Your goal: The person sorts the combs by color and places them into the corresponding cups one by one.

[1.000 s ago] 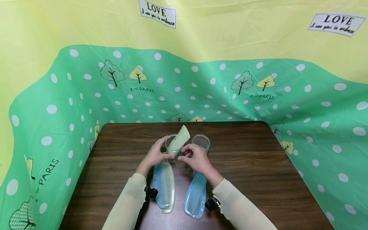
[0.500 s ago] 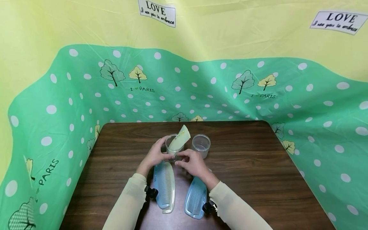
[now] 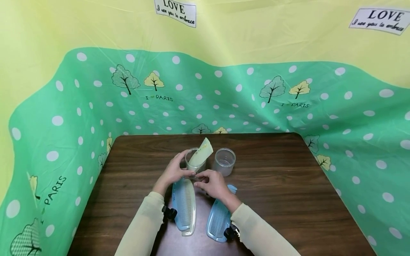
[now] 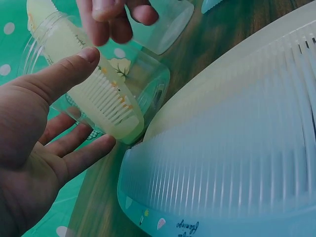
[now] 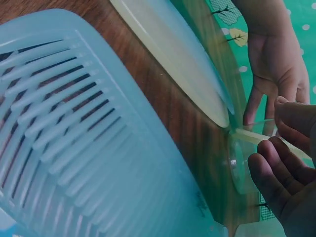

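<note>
A pale yellow comb (image 3: pixel 201 153) leans in a clear plastic cup (image 3: pixel 201 169), teeth end down. My left hand (image 3: pixel 174 172) holds that cup from its left side, thumb across the front and fingers behind. The thumb overlaps the comb in the left wrist view. My right hand (image 3: pixel 213 183) hovers at the cup's right front with loosely bent fingers and nothing between them. Below the left hand lie a blue comb (image 3: pixel 180 209) and a pale yellow comb (image 3: pixel 191 208), one overlapping the other. Under my right wrist lies another blue comb (image 3: pixel 219 218), with crossed teeth in the right wrist view.
A second clear cup (image 3: pixel 225 163) stands right of the held one. All of this is on a dark wooden table (image 3: pixel 282 192). A green and yellow printed cloth (image 3: pixel 205 89) hangs behind and along both sides.
My right hand has drawn left and slightly toward me, from in front of the second cup, which now shows more fully. My left hand stays at the cup with the comb.
</note>
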`<action>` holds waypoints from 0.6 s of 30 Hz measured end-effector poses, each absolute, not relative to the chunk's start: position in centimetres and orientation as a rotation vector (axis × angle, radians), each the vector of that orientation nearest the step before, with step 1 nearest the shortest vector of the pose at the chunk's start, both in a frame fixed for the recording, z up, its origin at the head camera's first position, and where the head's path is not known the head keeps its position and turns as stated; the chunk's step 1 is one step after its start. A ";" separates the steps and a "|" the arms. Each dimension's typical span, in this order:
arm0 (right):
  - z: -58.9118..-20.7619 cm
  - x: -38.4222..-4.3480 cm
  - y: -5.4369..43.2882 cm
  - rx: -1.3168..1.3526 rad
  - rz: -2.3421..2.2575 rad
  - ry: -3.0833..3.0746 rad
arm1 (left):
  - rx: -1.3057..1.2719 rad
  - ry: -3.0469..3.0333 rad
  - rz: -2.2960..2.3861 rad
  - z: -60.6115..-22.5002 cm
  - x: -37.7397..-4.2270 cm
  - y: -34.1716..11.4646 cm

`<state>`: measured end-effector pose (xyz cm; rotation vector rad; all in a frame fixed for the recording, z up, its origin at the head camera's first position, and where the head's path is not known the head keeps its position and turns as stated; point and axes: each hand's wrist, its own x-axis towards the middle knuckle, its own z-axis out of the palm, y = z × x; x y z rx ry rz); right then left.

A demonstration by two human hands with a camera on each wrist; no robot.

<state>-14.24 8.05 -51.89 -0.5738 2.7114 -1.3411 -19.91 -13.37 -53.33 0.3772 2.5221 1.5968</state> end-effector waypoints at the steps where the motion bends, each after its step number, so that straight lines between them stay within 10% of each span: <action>1: -51.9 -14.2 7.9 -0.575 -1.338 2.712 | 0.378 2.517 1.602 -53.4 -19.9 -13.4; 18: -54.1 -13.9 5.9 -0.578 -1.150 2.776 | 0.405 2.494 1.633 -53.5 -20.0 -13.6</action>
